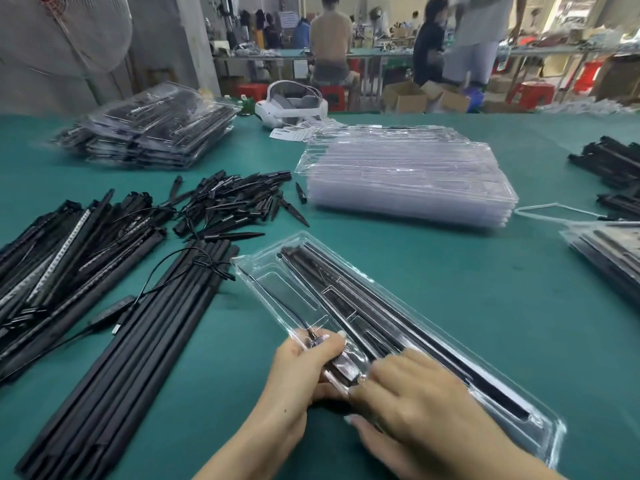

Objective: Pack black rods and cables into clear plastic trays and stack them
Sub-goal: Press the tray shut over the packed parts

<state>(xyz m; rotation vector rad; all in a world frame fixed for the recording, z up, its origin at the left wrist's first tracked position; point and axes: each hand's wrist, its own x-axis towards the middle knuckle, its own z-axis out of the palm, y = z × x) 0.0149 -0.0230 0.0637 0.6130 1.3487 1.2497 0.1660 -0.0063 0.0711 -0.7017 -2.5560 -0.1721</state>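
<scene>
A clear plastic tray (263,268) lies diagonally on the green table in front of me, with black rods (349,299) in its long channels. My left hand (304,368) grips the tray's near left edge, thumb and fingers curled round the plastic and a thin black cable (304,329). My right hand (415,403) lies on the tray's near part, fingers pressing down beside a dark part there. What sits under the fingers is hidden.
Loose black rods (138,341) lie in a row at left, with a cable and plug (114,313). Short black spikes (235,202) are heaped behind them. Empty clear trays (408,174) are stacked centre right, packed trays (149,129) at far left and at the right edge (606,258).
</scene>
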